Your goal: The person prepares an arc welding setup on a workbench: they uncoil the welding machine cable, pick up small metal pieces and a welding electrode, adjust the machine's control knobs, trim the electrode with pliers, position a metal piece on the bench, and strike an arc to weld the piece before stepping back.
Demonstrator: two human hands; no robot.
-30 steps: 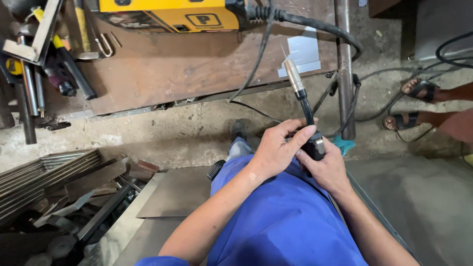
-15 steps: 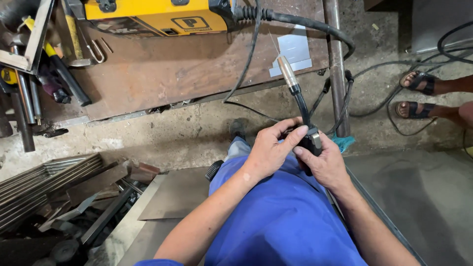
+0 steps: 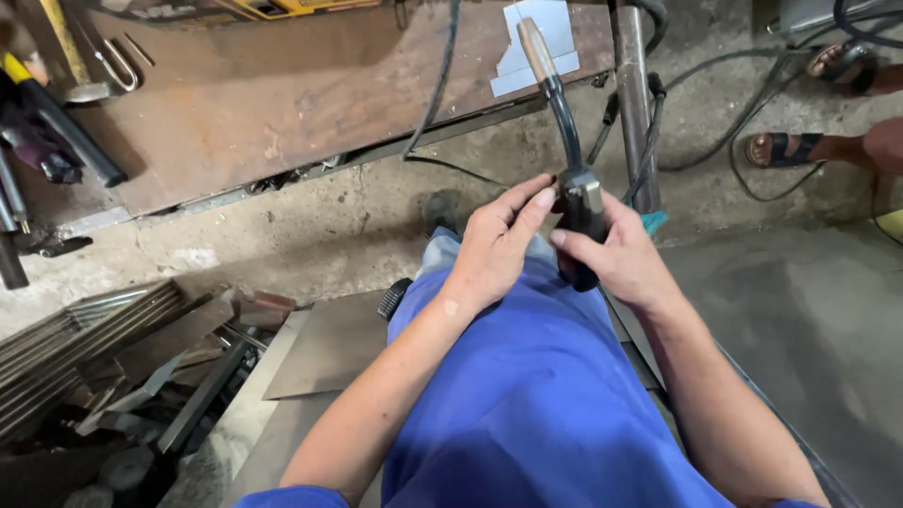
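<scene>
— What is filling the view, starting with the big things?

— A rusty steel plate is serving as the surface at the top, lying low over a dusty concrete floor. Below it the person's blue trousers are taking up the middle, and flat metal bars are stacking up at lower left.

— And the hands?

— Both are meeting on a welding torch, held up above the knee with its curved neck and metal nozzle pointing away toward the plate. The right hand is wrapping closed around the black handle. The left hand is resting half open, fingertips touching the handle's upper end beside a grey fitting.

— What could be going wrong from here?

— I am judging that a press on the trigger could feed wire or strike an arc, since the left fingers are sitting close to it, though I cannot tell where the trigger lies. The black cables are looping across the floor by a steel post, so a tug could snag the torch.

— Anyone nearby?

— Another person's sandalled foot is resting on the floor at right, near those cables. A hammer-like tool is lying on the plate at left.
</scene>
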